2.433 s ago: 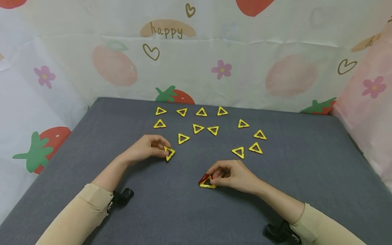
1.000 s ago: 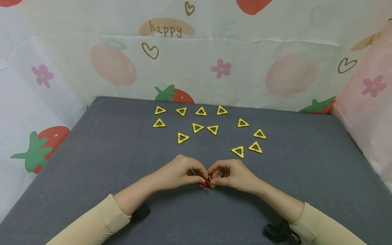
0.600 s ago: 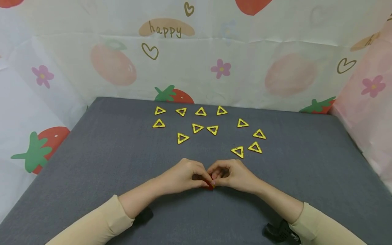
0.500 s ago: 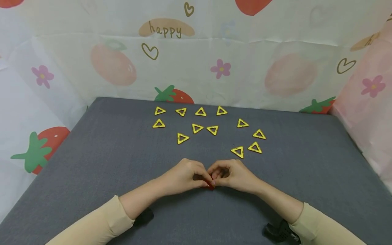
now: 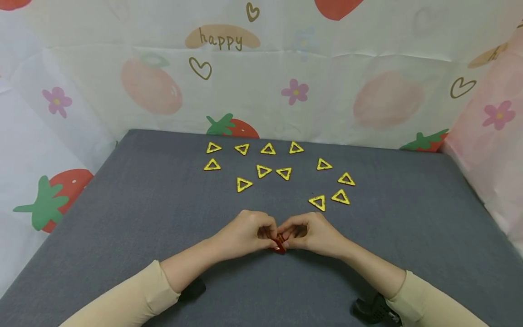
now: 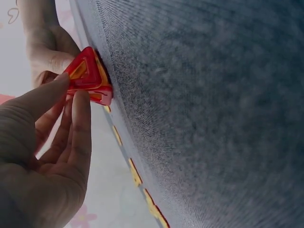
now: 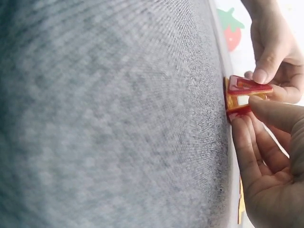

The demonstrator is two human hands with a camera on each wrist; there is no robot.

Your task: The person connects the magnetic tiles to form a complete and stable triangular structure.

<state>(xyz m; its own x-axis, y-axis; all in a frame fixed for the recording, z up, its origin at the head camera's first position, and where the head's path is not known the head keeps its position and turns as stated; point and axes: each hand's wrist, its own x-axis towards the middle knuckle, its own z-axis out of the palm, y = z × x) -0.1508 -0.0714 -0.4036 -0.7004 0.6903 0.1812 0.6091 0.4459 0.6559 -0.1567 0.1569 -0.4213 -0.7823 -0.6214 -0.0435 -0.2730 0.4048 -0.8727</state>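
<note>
In the middle of the grey table, both hands meet at a small group of red-and-yellow triangular magnetic tiles (image 5: 279, 247), leaned together into a pyramid-like shape. My left hand (image 5: 245, 234) pinches a tile between thumb and fingers, its red face (image 6: 90, 71) turned outward in the left wrist view. From the other side, my right hand (image 5: 312, 234) grips another tile by thumb and fingertips. The right wrist view shows a red tile (image 7: 247, 85) tilted over a gap, with yellow inner faces. Lower edges of the tiles are right at the cloth; fingers partly hide the joints.
Several yellow triangular tiles (image 5: 244, 184) lie flat and scattered beyond the hands, the nearest being a tile (image 5: 318, 202) past the right hand. Grey cloth covers the table (image 5: 135, 195). A printed curtain (image 5: 261, 91) stands behind its far edge.
My left hand has carried a yellow tile from the left to the tiles in the right hand and set it against them, red side out. My right hand has stayed in place.
</note>
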